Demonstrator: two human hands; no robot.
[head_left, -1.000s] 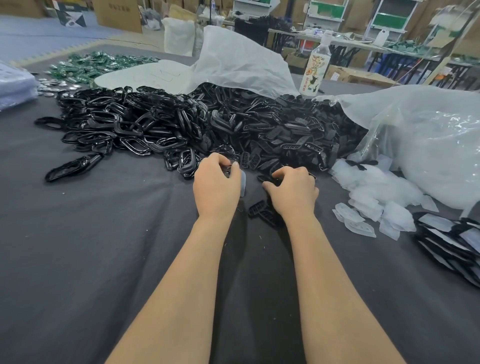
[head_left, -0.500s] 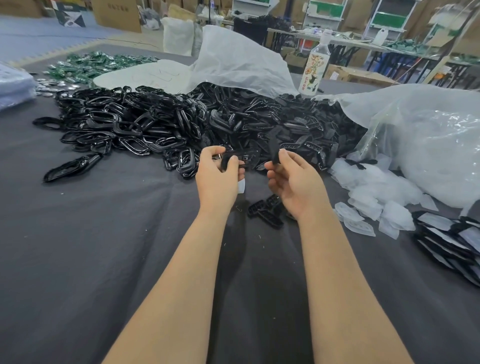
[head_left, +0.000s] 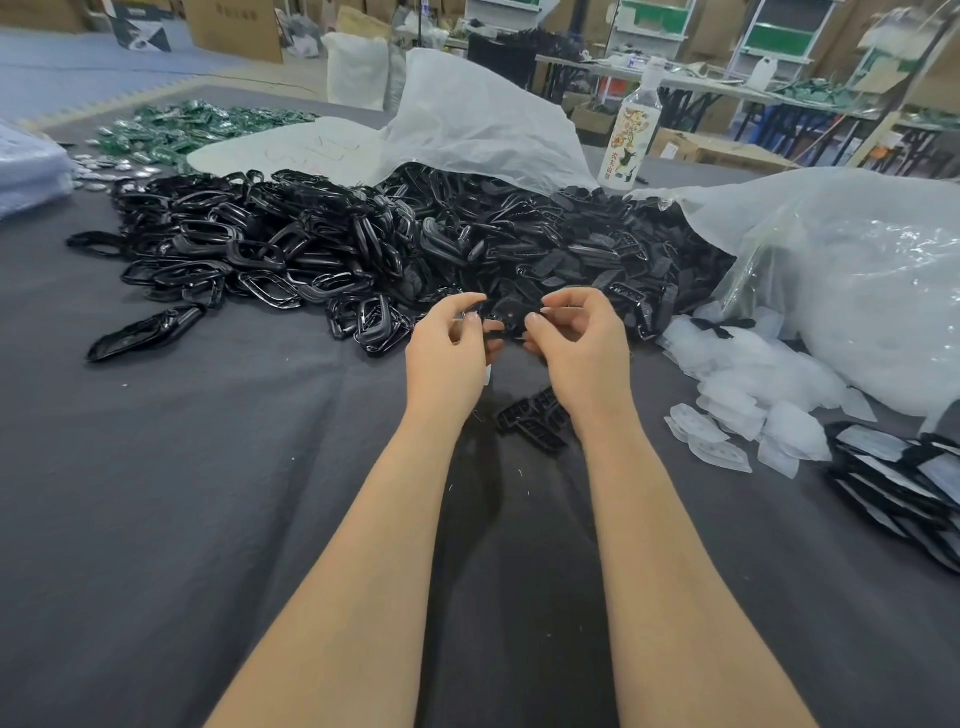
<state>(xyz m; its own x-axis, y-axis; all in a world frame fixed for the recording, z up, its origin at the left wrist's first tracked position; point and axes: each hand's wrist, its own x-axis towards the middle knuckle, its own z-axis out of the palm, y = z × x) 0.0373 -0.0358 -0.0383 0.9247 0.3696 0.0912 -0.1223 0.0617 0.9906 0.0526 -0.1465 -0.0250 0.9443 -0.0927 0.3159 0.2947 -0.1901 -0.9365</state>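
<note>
Black part (head_left: 506, 318), seemingly pinched between both hands (head_left: 519, 345).

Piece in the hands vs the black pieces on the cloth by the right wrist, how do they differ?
The held piece is single, raised, pinched between left hand and right hand; the loose pieces are a small cluster lying on the grey cloth. The held piece is partly hidden by fingers; the loose pieces show their slots plainly. Both are small, flat and black.
</note>
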